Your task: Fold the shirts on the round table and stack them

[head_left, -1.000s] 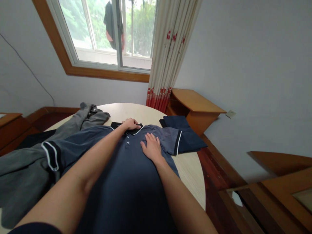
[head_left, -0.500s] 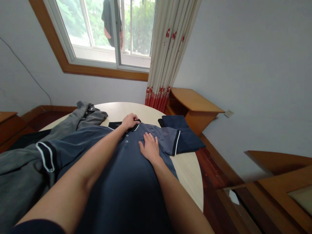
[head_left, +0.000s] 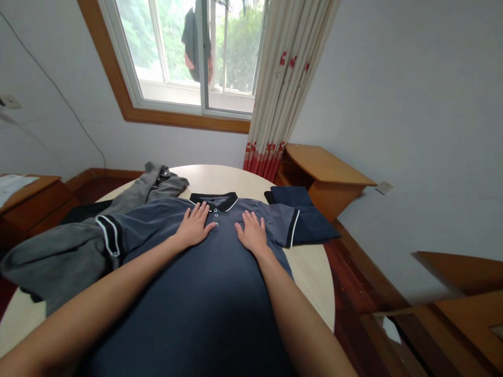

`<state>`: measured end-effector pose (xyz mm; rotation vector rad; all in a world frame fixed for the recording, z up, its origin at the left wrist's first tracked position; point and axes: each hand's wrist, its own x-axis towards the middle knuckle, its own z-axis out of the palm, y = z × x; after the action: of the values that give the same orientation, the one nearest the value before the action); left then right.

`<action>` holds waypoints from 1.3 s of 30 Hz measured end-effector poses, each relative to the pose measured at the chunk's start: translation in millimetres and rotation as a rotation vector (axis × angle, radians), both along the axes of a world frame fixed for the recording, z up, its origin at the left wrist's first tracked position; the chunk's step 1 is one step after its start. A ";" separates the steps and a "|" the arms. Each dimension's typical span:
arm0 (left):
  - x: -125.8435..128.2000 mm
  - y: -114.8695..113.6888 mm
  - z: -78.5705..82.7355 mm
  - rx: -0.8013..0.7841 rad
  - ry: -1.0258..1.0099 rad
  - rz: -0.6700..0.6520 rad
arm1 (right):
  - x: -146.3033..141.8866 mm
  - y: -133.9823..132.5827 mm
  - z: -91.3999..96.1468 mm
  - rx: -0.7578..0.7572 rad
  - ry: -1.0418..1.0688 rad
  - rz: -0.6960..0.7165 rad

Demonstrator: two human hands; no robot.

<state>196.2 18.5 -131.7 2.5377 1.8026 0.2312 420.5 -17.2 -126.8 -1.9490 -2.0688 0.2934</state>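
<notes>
The left hand (head_left: 195, 225) had moved off the collar's right wing onto the chest of the shirt (head_left: 225, 241), so on my feed I judged that the work had passed from the collar (head_left: 229, 202) to the front. I saw it and the right hand (head_left: 253, 233) spread flat, pinching nothing, the shirt lying directly beneath both on the table (head_left: 212, 174), collar at the left fingertips.

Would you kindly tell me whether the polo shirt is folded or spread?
Spread: the polo shirt lies with both sleeves out sideways.
</notes>
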 end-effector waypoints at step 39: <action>-174.0 -74.6 63.6 0.106 -0.150 0.786 | 15.8 3.2 -7.9 -0.003 -0.077 0.098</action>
<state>22.2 -56.2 -68.1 1.6593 2.6623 0.5124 436.3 -13.9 -134.6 -1.8917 -2.2177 0.2455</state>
